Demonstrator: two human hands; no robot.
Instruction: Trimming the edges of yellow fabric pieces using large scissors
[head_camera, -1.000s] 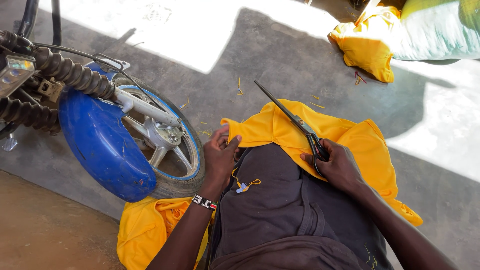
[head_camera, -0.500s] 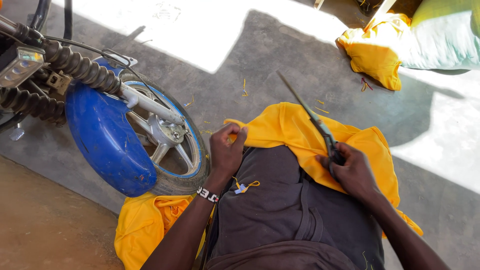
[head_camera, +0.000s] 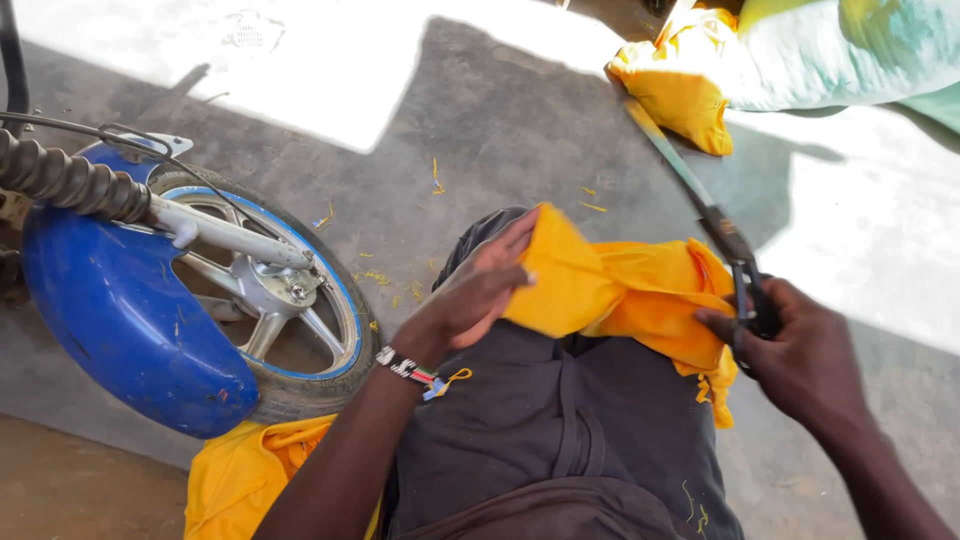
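Concrete floor (head_camera: 480, 110) | one wheel (head_camera: 265, 300) | left hand (head_camera: 475, 295) grasping yellow cloth (head_camera: 620, 290) | right hand (head_camera: 800, 355) clenching one scissors (head_camera: 715, 225)

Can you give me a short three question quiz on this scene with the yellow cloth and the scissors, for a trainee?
1. True or false: the left hand holds a folded piece of yellow cloth over the lap.
2. Which hand grips the scissors? A) left B) right C) neither
3. Fill in: the motorcycle wheel has a ____ mudguard.

Key:
1. True.
2. B, the right hand holds the handles, blades pointing away from the body.
3. Blue.
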